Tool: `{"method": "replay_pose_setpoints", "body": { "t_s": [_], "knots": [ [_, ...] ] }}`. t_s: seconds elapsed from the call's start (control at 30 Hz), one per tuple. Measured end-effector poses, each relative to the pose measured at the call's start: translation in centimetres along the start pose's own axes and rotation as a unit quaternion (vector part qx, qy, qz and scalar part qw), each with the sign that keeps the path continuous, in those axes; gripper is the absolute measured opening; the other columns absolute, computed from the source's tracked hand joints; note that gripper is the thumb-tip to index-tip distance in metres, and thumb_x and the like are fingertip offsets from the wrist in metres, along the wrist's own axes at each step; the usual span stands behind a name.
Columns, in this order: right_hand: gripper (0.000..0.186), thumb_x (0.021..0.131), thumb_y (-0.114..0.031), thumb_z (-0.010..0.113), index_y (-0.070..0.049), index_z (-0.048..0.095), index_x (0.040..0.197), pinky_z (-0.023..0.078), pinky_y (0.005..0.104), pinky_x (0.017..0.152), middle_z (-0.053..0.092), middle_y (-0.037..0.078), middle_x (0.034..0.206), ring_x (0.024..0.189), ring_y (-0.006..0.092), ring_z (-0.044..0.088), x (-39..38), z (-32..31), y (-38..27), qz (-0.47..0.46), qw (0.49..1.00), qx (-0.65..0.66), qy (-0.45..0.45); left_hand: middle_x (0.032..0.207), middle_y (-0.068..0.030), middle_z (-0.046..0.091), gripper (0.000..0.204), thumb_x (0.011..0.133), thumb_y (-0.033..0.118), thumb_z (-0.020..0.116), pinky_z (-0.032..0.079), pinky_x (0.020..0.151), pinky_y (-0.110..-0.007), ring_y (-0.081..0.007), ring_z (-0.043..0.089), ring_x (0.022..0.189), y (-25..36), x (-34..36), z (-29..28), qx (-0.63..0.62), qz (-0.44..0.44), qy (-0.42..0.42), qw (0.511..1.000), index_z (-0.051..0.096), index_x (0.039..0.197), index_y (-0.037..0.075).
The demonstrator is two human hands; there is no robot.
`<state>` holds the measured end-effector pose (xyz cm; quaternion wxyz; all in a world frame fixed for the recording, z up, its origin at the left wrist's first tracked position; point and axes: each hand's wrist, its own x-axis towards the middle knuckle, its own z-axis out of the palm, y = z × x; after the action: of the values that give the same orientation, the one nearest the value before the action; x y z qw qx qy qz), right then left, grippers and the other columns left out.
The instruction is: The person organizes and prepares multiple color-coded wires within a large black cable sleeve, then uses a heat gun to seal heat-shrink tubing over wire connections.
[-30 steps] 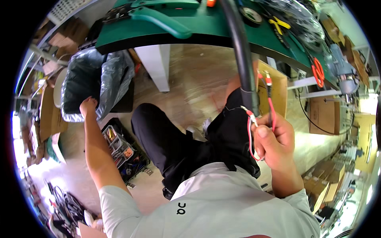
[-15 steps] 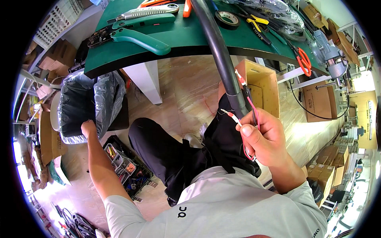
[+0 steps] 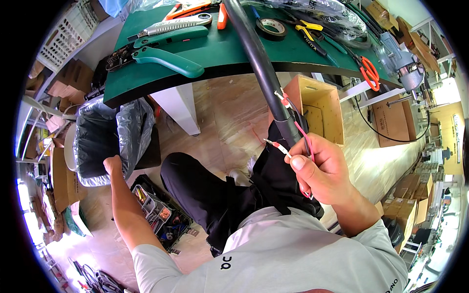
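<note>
My right hand (image 3: 323,170) is closed, thumb against fingers, on thin red and white wires (image 3: 279,147) with bare tips. One wire end points left out of the pinch; another red end (image 3: 284,100) sticks up beside a thick black tube (image 3: 264,63). The tube slants down from the table to behind my right hand. Over the near edge of a bin lined with a silvery plastic bag (image 3: 136,128), my left hand (image 3: 113,164) is held with its fingers curled in. Whatever those fingers may hold is hidden.
On the green table (image 3: 224,51) lie a green-handled crimping tool (image 3: 168,61), a utility knife (image 3: 176,24), black tape (image 3: 271,29), yellow-handled pliers (image 3: 311,34) and orange-handled scissors (image 3: 370,73). Beneath stands a wooden box (image 3: 320,110). A tool tray (image 3: 156,212) sits on the floor near my left arm.
The whole view has shifted slightly. The wire ends have moved a little left against the tube. My left hand stays at the bin, and my right hand keeps its grip.
</note>
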<state>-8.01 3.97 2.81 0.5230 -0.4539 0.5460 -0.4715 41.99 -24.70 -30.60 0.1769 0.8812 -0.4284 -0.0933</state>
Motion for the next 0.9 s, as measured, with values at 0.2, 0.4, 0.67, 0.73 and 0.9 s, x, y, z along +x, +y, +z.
{"method": "replay_pose_setpoints", "body": {
  "t_s": [0.2,0.4,0.67,0.73,0.9],
  "knots": [
    [0.021,0.092,-0.020,0.053,0.000,0.051,0.087,0.036,0.0180,0.043,0.049,-0.001,0.066,0.048,0.0027,0.045,0.0,-0.1,0.3,-0.005,1.000,-0.006,-0.003,0.093,-0.0241,0.064,0.035,0.082,0.027,0.054,0.048,0.081,-0.043,-0.0388,0.060,0.093,0.5,-0.6,-1.0,0.052,0.037,0.004,0.998,0.065,0.093,-0.004],
    [0.019,0.091,-0.019,0.053,0.000,0.052,0.086,0.035,0.0178,0.043,0.049,-0.002,0.064,0.048,0.0020,0.045,-0.2,0.0,0.6,-0.001,1.000,-0.002,0.002,0.089,-0.0247,0.064,0.036,0.082,0.031,0.058,0.048,0.078,-0.042,-0.0371,0.062,0.090,0.6,-1.4,-1.7,0.051,0.107,-0.056,0.991,0.066,0.092,-0.002],
    [0.017,0.091,-0.016,0.051,0.000,0.050,0.089,0.033,0.0173,0.039,0.047,-0.001,0.059,0.042,0.0026,0.041,-0.2,-0.4,0.6,-0.015,1.000,-0.005,-0.019,0.110,-0.0179,0.060,0.035,0.081,0.017,0.057,0.045,0.084,-0.037,-0.0317,0.059,0.098,-4.0,3.3,1.3,-0.154,0.183,0.133,0.962,0.056,0.111,-0.001],
    [0.017,0.091,-0.017,0.051,0.000,0.051,0.090,0.034,0.0173,0.039,0.046,-0.001,0.059,0.042,0.0026,0.042,-0.2,-0.3,1.1,-0.001,1.000,-0.009,-0.001,0.104,-0.0187,0.062,0.034,0.083,0.023,0.059,0.047,0.080,-0.037,-0.0299,0.061,0.089,1.1,-0.8,-0.6,-0.142,0.114,0.046,0.982,0.058,0.106,-0.002],
    [0.017,0.090,-0.016,0.054,0.000,0.053,0.092,0.034,0.0197,0.042,0.048,-0.001,0.059,0.045,0.0034,0.043,0.5,0.8,1.8,0.001,0.998,-0.068,-0.012,0.088,-0.0127,0.064,0.034,0.091,0.031,0.051,0.049,0.068,-0.030,-0.0180,0.059,0.076,12.3,-13.7,-11.4,-0.515,0.100,-0.066,0.849,0.060,0.092,-0.002]
  ]
}}
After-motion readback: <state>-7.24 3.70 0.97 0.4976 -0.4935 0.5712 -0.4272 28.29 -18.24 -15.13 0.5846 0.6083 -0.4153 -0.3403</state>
